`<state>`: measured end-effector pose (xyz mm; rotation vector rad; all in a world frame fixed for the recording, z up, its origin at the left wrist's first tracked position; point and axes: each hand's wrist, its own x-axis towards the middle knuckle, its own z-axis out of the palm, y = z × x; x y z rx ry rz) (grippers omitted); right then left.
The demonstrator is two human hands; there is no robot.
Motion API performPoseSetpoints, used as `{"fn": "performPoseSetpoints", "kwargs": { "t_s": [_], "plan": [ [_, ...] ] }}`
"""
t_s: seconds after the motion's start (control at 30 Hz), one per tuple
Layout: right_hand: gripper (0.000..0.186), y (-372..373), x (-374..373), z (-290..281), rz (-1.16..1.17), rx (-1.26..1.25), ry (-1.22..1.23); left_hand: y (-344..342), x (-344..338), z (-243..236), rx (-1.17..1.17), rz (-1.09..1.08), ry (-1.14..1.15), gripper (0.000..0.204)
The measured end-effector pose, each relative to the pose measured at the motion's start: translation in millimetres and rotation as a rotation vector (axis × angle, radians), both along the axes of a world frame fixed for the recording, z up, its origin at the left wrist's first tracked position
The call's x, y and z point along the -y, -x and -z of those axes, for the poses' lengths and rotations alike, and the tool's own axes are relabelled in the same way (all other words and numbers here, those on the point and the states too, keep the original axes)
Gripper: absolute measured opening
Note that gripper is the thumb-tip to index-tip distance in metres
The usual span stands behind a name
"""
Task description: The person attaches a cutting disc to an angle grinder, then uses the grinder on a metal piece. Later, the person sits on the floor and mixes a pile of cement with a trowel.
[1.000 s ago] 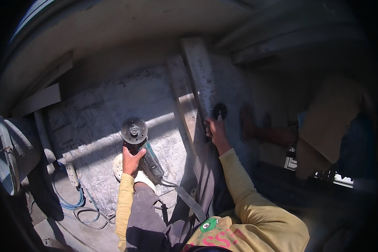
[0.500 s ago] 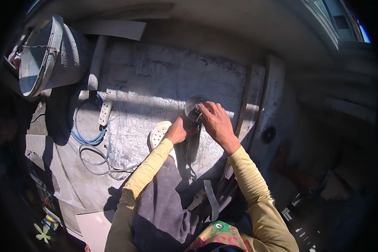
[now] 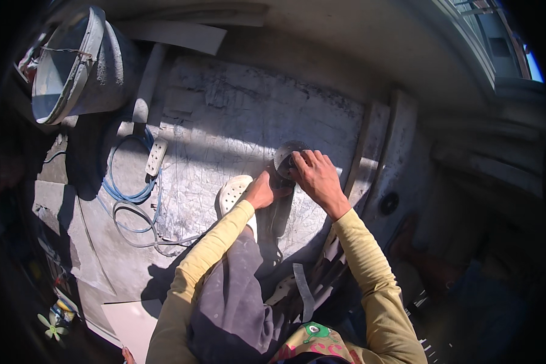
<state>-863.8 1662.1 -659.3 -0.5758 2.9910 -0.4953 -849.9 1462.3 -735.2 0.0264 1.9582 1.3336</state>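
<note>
An angle grinder lies on the worn, scratched board, its body pointing back toward me and its round disc facing up. My left hand is closed around the grinder's head, below the disc. With bent fingers my right hand pinches at the middle of the disc; the small part under the fingertips is hidden. My foot in a white, holed clog rests on the board beside my left hand.
A dirty bucket lies tipped at the far left. Near it are a white power strip and coiled blue cable. Long planks run along the right. A black disc lies beyond them. Pale sheets lie lower left.
The whole view has shifted slightly. My right fingertips now cover the disc's middle, where a shiny part showed before. My left hand keeps its hold on the grinder.
</note>
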Motion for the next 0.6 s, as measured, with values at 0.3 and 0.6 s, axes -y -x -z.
{"fn": "performPoseSetpoints", "kwargs": {
  "t_s": [0.3,0.6],
  "plan": [
    [0.036,8.0,2.4,-2.8,0.062,0.033,0.011,0.4,1.7,1.4,0.005,0.038,0.017,0.071],
    [0.041,3.0,-1.9,-12.0,0.026,0.082,-0.025,-5.2,2.0,19.4,-0.010,0.027,0.025,0.077]
  ]
}}
